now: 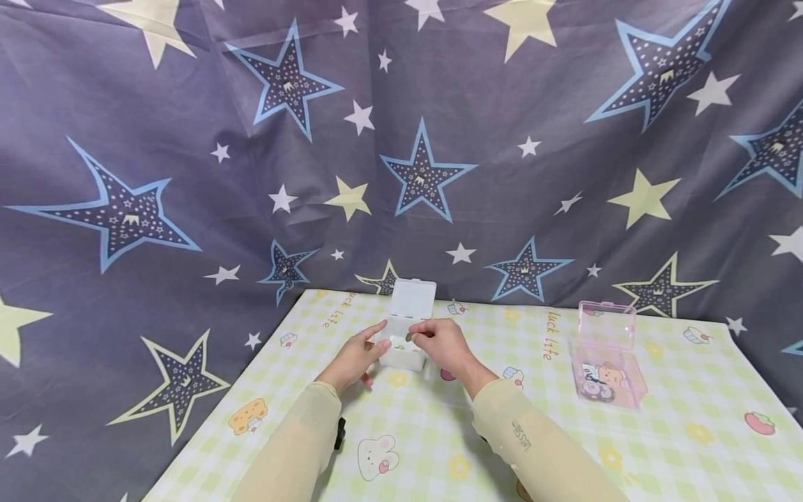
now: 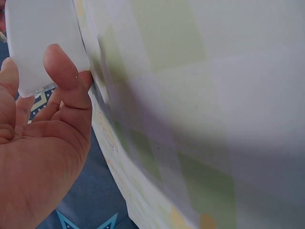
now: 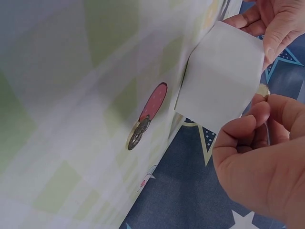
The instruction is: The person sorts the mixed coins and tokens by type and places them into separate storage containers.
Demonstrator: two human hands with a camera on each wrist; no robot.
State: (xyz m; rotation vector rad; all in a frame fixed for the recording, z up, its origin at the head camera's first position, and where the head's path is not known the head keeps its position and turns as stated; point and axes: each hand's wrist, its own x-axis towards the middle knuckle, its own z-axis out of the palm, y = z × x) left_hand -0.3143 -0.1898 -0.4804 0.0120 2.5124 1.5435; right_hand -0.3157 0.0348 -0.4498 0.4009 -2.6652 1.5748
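Observation:
A small white plastic box stands on the table with its lid raised at the back. My left hand holds the box at its left side, the thumb by the near wall and fingers around the far side. Over the opening, my right hand pinches a coin between thumb and forefinger. Small gold-coloured bits show inside the box in the head view. Another coin lies on the tablecloth beside a printed strawberry, in the right wrist view.
A clear pink box with its lid up and a cartoon picture on it stands at the right of the table. The checked tablecloth covers the tabletop. A dark star-patterned curtain hangs behind the table.

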